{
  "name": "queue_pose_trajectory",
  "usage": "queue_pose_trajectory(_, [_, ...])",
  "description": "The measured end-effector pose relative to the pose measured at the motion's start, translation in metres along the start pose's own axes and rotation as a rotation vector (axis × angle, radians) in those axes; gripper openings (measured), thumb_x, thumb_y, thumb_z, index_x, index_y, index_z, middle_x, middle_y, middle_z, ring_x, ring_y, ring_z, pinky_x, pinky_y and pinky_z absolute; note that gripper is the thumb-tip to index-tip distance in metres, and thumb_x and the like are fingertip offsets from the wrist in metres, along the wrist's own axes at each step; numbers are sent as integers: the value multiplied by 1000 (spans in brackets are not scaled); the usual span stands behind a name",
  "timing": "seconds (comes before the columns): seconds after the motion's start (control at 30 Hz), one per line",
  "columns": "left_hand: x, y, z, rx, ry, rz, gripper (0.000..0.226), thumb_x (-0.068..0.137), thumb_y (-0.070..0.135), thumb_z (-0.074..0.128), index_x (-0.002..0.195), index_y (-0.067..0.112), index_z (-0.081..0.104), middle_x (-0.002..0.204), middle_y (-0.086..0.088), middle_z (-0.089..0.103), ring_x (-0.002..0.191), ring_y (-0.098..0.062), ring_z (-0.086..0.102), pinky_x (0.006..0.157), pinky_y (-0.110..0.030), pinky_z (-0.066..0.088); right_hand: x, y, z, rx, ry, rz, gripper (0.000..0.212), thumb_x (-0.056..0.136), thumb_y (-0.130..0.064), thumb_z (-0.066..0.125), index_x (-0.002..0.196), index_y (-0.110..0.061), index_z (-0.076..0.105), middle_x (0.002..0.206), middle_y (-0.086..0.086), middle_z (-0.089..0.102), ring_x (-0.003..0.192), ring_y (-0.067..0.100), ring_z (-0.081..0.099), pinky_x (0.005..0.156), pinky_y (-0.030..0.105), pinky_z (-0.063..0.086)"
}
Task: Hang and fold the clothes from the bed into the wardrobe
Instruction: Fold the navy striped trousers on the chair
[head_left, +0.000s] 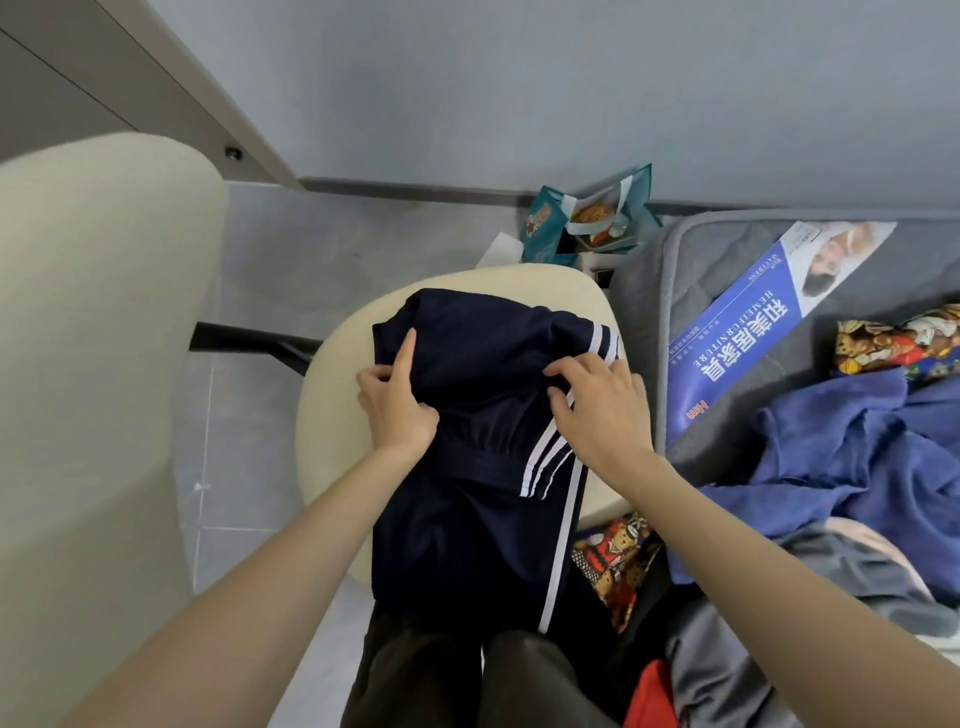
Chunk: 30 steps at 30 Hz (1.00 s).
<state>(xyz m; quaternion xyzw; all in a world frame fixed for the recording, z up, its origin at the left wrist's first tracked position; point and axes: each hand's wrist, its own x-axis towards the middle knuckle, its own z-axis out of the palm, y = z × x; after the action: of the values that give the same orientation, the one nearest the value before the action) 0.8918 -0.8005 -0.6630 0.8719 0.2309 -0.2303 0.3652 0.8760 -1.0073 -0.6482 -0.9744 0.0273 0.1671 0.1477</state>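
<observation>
The navy track pants (467, 364) with white side stripes are lying at the middle of the view on a round cream seat (519, 278), their upper part folded back over itself. Their lower length is spilling over the seat's near edge at 6 o'clock, toward the person's legs (467, 675). The left hand (397, 400) is gripping the fold's left edge, thumb and curled fingers pinching cloth and forefinger lying straight on top. The right hand (602, 415) is pinching the striped right edge with bent fingertips. At 3 o'clock the seat's rim is sitting just beside the bed (727, 270), where a blue garment (831, 457) is lying crumpled, and patterned fabric (618, 561) is poking out at 5 o'clock. A teal bag (587, 218) is standing on the floor (311, 249) near the seat's far rim at 12 o'clock. Bare floor is showing from 9 to 11 o'clock, between the seat and a cream chair back (93, 338).
</observation>
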Motion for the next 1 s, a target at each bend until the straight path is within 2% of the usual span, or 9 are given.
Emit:
queue_pose_trajectory(0.1, [13,20,-14,185,136,290,76,81,-1,56,148,26,32,137,-9,34,122,-28,37,101,-36,36,18,-1,-17,109,147,30,23,89,-16,56,110,-22,64,111,-1,60,100,24,47,83,36,36])
queue_pose_trajectory(0.2, [36,46,-16,452,-57,521,80,88,20,63,152,27,15,152,-7,25,140,-26,22,111,-45,28,41,0,-26,257,116,68,26,88,-11,58,113,-18,62,119,4,54,109,25,42,84,35,42])
queue_pose_trajectory(0.3, [60,63,-6,809,-291,507,96,86,24,67,152,31,-3,157,-6,14,146,-25,7,116,-52,7,59,4,-23,206,-107,137,51,84,-10,64,132,-20,47,134,7,42,122,26,35,78,31,40])
queue_pose_trajectory(0.37, [68,66,-1,927,-317,499,98,83,17,69,152,29,1,151,-6,22,142,-25,18,115,-55,-1,66,8,-22,168,-250,187,68,81,-14,71,139,-21,38,138,9,38,125,29,34,82,37,42])
queue_pose_trajectory(0.47, [68,61,2,985,-212,542,81,78,9,70,144,24,25,132,-5,37,124,-23,39,116,-57,-3,69,11,-21,60,-361,186,68,75,-30,78,133,-16,43,133,10,41,122,30,37,89,42,43])
queue_pose_trajectory(0.57, [58,54,-2,1005,-140,552,39,82,8,62,116,19,46,98,0,49,101,-22,50,114,-54,3,62,6,-22,-197,-316,111,59,73,-43,78,119,-14,56,126,8,47,118,30,35,92,38,36])
queue_pose_trajectory(0.63, [53,51,-9,1034,-140,584,25,82,4,55,102,19,52,85,3,51,91,-21,54,111,-43,13,55,4,-25,-204,-270,58,46,75,-41,75,110,-15,61,119,5,56,114,27,40,90,36,34])
queue_pose_trajectory(0.8, [49,73,-39,1050,-100,669,25,79,1,52,94,22,53,88,2,60,85,-23,55,79,-32,24,41,2,-55,-8,-177,-2,27,80,-29,70,98,-17,53,101,2,62,96,25,54,69,32,34])
queue_pose_trajectory(1.0, [47,120,-73,1012,57,728,26,75,-4,50,83,20,46,83,-1,54,78,-25,50,71,-32,16,53,-8,-101,20,-5,-28,22,83,-20,66,97,-14,50,103,2,57,102,24,48,65,34,38])
